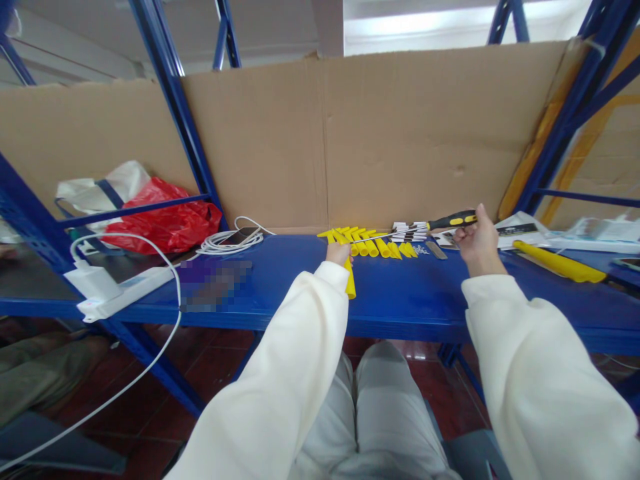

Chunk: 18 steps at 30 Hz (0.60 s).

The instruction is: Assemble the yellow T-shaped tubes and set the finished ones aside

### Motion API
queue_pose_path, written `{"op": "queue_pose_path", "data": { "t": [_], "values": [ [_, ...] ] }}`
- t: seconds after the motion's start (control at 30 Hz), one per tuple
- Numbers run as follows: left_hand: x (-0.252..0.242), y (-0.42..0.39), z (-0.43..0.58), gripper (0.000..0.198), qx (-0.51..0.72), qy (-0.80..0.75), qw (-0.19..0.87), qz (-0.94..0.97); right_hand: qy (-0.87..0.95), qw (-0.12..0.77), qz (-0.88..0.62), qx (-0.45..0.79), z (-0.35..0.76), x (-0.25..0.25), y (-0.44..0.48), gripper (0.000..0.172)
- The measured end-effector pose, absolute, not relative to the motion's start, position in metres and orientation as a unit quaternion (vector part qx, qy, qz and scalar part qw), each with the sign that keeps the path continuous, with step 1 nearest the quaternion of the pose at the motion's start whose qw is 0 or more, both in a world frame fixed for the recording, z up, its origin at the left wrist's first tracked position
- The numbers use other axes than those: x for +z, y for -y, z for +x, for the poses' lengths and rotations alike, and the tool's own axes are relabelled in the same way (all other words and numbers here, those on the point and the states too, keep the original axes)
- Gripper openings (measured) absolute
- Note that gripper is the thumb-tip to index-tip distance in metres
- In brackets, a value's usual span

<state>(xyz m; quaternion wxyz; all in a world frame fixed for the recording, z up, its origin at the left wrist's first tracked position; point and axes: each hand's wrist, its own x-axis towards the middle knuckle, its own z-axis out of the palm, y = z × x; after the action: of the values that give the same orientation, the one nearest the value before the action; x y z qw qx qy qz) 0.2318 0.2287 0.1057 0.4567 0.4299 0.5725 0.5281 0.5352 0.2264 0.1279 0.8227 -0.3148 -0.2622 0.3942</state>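
Screwdriver (453, 219) gripped in right hand (477, 241), yellow tube (351, 285) in left hand (339, 253), yellow pieces (372, 249) behind, cardboard (400, 140) beyond

Loose cream sleeves (285, 353), snug cuffs (486, 285), probably pale grey trousers (393, 400)

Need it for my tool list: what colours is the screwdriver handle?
The screwdriver handle is black and yellow (head view).
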Motion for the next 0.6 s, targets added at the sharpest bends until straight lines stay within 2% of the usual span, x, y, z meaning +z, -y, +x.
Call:
{"op": "queue_pose_path", "data": {
  "t": [0.07, 0.27, 0.6],
  "values": [
    [0.106, -0.228, 0.232, 0.015, 0.527, -0.571, 0.459, 0.431, 0.237, 0.829, -0.329, 0.385, 0.525, 0.134, -0.217, 0.028],
    [0.108, -0.228, 0.232, 0.019, 0.541, -0.560, 0.466, 0.421, 0.215, 0.829, -0.313, 0.411, 0.506, 0.145, -0.203, 0.036],
    [0.104, -0.234, 0.231, 0.018, 0.550, -0.555, 0.465, 0.416, 0.221, 0.846, -0.343, 0.343, 0.505, 0.140, -0.207, 0.039]
  ]
}}
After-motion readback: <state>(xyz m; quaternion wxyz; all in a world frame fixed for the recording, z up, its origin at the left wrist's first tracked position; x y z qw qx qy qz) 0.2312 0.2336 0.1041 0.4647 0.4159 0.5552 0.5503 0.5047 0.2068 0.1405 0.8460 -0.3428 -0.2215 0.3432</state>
